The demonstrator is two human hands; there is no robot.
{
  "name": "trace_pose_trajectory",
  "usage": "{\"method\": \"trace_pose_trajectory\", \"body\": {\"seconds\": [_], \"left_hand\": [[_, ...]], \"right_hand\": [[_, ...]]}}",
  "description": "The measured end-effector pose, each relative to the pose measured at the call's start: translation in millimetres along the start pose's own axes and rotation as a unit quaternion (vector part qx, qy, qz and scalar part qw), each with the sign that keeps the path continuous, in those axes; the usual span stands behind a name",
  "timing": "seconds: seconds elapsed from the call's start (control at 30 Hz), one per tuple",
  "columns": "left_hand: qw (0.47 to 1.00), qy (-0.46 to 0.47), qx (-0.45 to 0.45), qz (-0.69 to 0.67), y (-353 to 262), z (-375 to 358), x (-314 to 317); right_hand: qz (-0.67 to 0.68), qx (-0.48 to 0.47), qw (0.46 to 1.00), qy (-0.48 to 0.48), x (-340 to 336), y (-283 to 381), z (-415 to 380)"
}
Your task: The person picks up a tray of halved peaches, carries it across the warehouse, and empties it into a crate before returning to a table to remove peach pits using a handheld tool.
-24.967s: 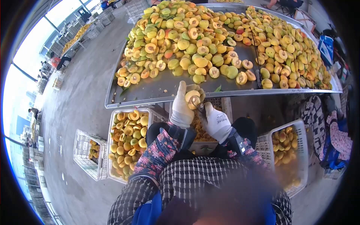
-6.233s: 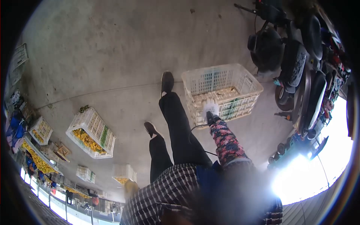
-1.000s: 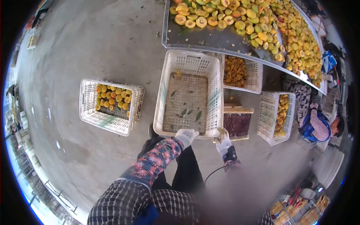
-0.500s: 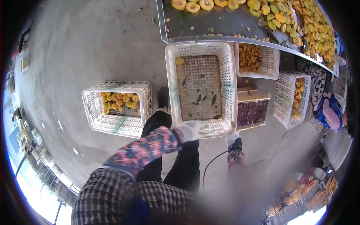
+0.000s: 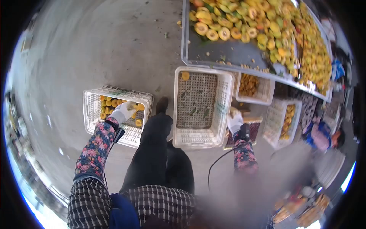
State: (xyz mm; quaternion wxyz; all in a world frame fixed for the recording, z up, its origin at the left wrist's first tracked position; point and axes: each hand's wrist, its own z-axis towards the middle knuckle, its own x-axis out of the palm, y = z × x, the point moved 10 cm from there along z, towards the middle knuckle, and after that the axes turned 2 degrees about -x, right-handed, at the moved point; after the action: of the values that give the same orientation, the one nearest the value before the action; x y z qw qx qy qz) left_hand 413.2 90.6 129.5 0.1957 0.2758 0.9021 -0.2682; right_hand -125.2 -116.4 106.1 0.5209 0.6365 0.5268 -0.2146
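Note:
My left hand, in a whitish glove, reaches over the near wall into the left white plastic crate. Its stretched fingers are over the orange-yellow stone fruit there; a grip on any fruit does not show. My right hand, also gloved, is beside the right wall of the larger white crate. Its fingers are curled, and what they hold, if anything, is hidden. A single yellow fruit and some leaves lie in this larger crate.
A metal-edged table at the upper right bears many halved fruits. Below it stand a small crate of orange pieces, a wooden stool with a dark woven seat and another fruit crate. Another person is at the right.
My left hand has moved left from the larger crate's near rim to inside the left crate. My right hand now shows higher along the larger crate's right side; the view has shifted.

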Motion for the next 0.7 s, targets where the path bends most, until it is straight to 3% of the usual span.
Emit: {"method": "trace_pose_trajectory", "body": {"seconds": [0.03,0.1,0.2,0.23,0.27,0.3,0.4,0.47,0.5,0.53,0.57,0.6,0.63,0.7], "left_hand": [[1.000,-0.012,0.006,-0.019,-3,8,-4],[0.998,-0.030,0.010,-0.051,-18,44,-15],[0.991,-0.039,0.058,-0.117,-52,109,-36],[0.990,-0.029,0.058,-0.126,-64,138,-43],[0.991,-0.043,0.048,-0.117,-69,173,-46],[0.992,-0.055,0.034,-0.109,-72,205,-46],[0.986,-0.083,0.090,-0.115,-113,315,-78],[0.988,-0.088,0.095,-0.083,-143,366,-96],[0.987,-0.095,0.109,-0.071,-159,396,-101],[0.985,-0.104,0.127,-0.057,-180,428,-103],[0.979,-0.124,0.158,-0.041,-204,460,-102],[0.971,-0.146,0.188,-0.023,-227,491,-97],[0.962,-0.166,0.216,-0.005,-249,520,-92],[0.951,-0.181,0.240,0.071,-294,567,-82]], "right_hand": [[0.087,-0.047,0.994,-0.044,-48,58,33],[-0.021,-0.010,0.997,-0.079,-91,96,100],[-0.148,-0.177,0.960,-0.156,-117,159,192],[-0.118,-0.170,0.966,-0.156,-120,177,215],[-0.134,-0.192,0.963,-0.134,-113,173,237],[-0.107,-0.073,0.987,-0.095,-106,153,258],[-0.133,-0.025,0.984,-0.113,-81,115,265],[-0.221,-0.083,0.969,-0.075,-79,122,257],[-0.228,-0.094,0.963,-0.104,-79,119,255],[-0.339,-0.203,0.910,-0.121,-71,146,251],[-0.136,-0.014,0.987,-0.086,-81,113,257],[-0.132,0.000,0.990,-0.054,-80,141,265],[-0.074,0.049,0.990,-0.106,-83,124,259],[-0.056,0.018,0.992,-0.108,-83,122,254]]}}
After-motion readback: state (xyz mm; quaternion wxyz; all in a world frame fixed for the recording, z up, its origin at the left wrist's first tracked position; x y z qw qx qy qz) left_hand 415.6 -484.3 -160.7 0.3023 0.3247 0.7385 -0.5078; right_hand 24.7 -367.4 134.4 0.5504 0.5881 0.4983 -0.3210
